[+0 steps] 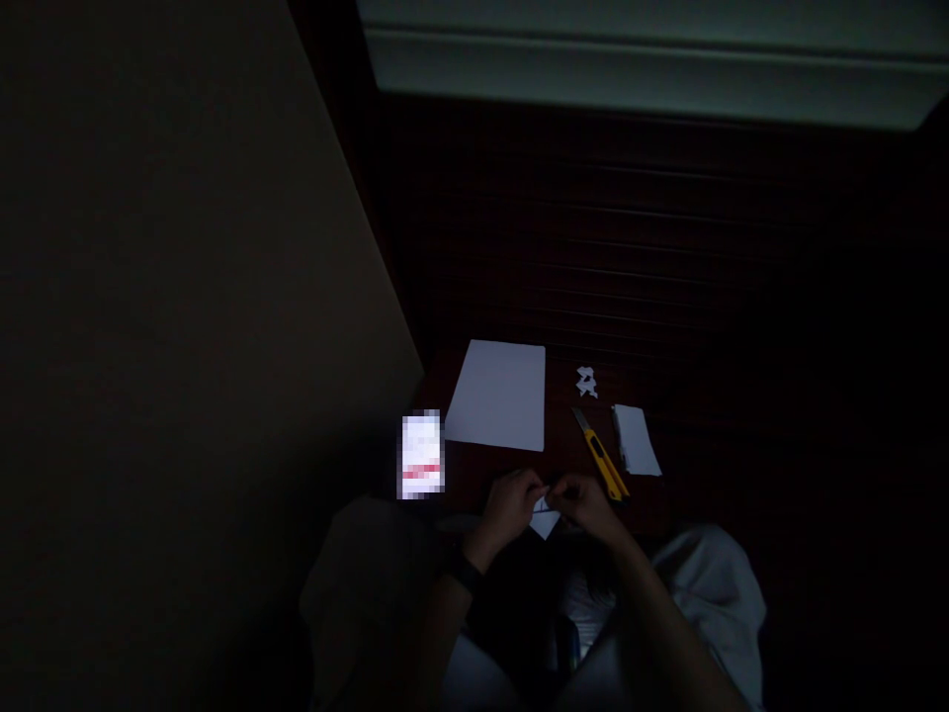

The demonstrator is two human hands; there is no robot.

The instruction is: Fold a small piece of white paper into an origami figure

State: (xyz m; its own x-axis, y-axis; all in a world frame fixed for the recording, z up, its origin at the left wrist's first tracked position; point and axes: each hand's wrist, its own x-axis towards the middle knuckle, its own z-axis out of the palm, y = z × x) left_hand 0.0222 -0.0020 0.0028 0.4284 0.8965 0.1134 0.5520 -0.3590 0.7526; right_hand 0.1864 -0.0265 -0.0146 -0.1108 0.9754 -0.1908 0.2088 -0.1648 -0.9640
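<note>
Both sides of the grip are closed at the fingertips on one small paper [546, 525]: the left grip [513, 502] pinches it from one side, the right grip [591, 506] from the other, their tips almost meeting at its upper end. Which finger presses where is too dark to tell.

Being paper, it should be very light and thin, soft enough to bend under slight pressure yet a little stiffer where it is doubled. It is unlikely to be slippery, but it could crumple or tear if pulled hard. The best hold is probably a light pinch at the side edges or along a crease, leaving the point free.

It is white and looks folded, tapering to a sharp corner that hangs below the grip, toward the body. A dark line crosses it just under the fingers; whether that is a crease or a shadow, I cannot tell.

Ahead of the grip and to its left, a large sheet [498, 396] lies flat on the dark tabletop [561, 425]. Farther left is a bright panel [421, 457], its content blurred. Right of the grip, near it, lies a yellow cutter [602, 458], with a white stack [638, 441] just beyond. White bits [586, 383] lie ahead and to the right.
</note>
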